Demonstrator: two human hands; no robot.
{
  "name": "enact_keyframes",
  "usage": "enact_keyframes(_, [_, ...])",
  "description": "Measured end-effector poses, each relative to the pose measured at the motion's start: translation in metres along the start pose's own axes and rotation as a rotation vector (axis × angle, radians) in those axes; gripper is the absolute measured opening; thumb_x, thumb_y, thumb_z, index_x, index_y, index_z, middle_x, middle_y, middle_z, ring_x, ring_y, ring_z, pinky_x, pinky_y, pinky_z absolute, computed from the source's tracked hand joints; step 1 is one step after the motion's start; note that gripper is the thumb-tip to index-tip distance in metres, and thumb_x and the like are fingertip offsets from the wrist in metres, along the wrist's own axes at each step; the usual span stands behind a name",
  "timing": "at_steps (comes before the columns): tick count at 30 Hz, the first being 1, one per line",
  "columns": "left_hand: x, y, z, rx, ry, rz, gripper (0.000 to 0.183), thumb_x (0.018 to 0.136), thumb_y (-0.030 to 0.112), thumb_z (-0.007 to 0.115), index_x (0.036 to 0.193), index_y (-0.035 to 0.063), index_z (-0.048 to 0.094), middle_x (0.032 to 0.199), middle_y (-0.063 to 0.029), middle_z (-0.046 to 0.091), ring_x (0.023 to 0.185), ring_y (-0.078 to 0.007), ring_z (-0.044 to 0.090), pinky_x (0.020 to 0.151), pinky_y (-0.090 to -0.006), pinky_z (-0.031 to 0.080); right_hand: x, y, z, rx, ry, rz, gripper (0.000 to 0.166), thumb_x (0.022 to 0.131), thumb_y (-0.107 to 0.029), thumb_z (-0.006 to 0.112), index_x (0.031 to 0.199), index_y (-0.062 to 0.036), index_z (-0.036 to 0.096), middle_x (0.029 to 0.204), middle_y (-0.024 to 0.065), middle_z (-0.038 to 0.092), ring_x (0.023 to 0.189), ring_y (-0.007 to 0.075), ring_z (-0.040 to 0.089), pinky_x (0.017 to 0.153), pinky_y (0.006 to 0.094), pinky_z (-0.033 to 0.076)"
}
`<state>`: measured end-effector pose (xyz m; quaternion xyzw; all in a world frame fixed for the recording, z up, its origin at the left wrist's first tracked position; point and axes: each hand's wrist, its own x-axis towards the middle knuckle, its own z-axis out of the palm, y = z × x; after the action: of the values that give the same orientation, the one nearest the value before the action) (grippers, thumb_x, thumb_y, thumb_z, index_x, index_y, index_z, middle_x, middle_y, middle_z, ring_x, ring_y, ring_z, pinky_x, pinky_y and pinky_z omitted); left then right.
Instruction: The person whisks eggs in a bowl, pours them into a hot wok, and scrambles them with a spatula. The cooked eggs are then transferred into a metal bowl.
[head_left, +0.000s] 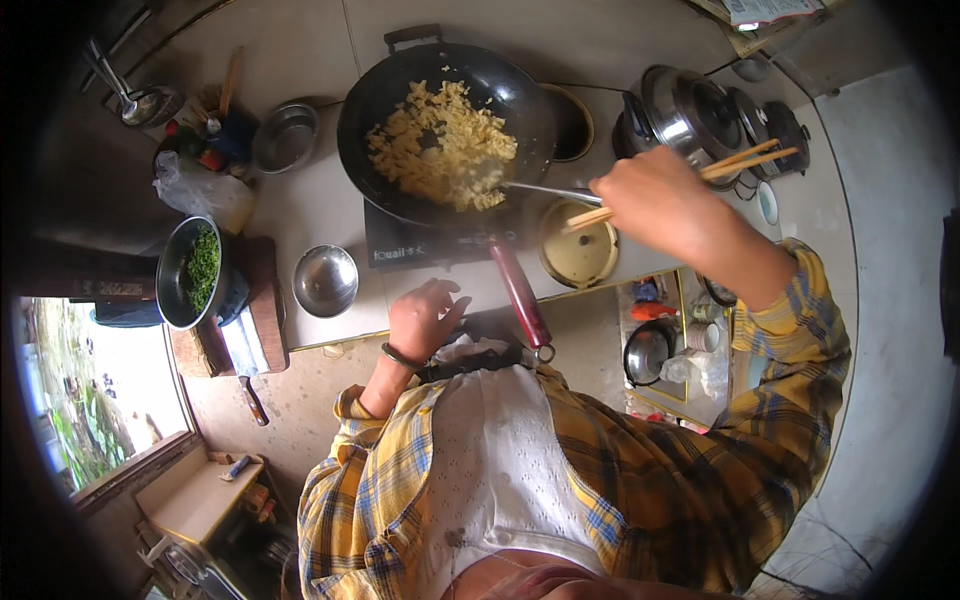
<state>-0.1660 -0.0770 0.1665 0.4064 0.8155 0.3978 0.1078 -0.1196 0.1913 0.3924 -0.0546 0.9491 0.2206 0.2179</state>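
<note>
My right hand (664, 199) grips a pair of wooden chopsticks (750, 161) together with a thin metal utensil handle (551, 190). That handle reaches into a black wok (442, 64), its tip at the edge of scrambled egg (442, 142) in pieces. The wok rests on a black induction cooktop (397, 244), and its reddish handle (519, 292) points towards me. Near the counter's front edge my left hand (425, 316) holds nothing, fingers bent and apart. Left of it stands a small steel bowl (325, 280).
A steel bowl of chopped greens (201, 270) and a knife (244, 345) are on a wooden cutting board (268, 300) at left; the knife's handle overhangs. A round lid (579, 255) lies right of the cooktop. Behind it are a dark bowl (570, 124) and a lidded steel pot (682, 109).
</note>
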Motion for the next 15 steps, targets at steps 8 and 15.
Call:
enact_keyframes(8, [0.002,0.002,0.000,-0.003,-0.007,0.034,0.014,0.078,0.017,0.070,0.088,0.0069,0.064,0.071,-0.0050,0.062,0.061,-0.0219,0.063,0.054,-0.0326,0.047,0.005,0.017,-0.026,0.005,0.122,0.055,0.012,0.077,-0.016,0.062,0.082,-0.0084,0.069,0.068,0.0098,0.066,0.067,0.0276,0.067,0.058,0.0380,0.052])
enact_keyframes(15, [0.003,0.008,0.003,-0.009,-0.046,0.068,0.014,0.079,0.017,0.069,0.087,0.0067,0.064,0.070,-0.0046,0.062,0.061,-0.0218,0.063,0.055,-0.0330,0.048,0.055,-0.008,0.023,0.126,0.145,0.087,0.012,0.080,-0.016,0.060,0.083,-0.0084,0.067,0.071,0.0112,0.066,0.069,0.0293,0.067,0.061,0.0400,0.053])
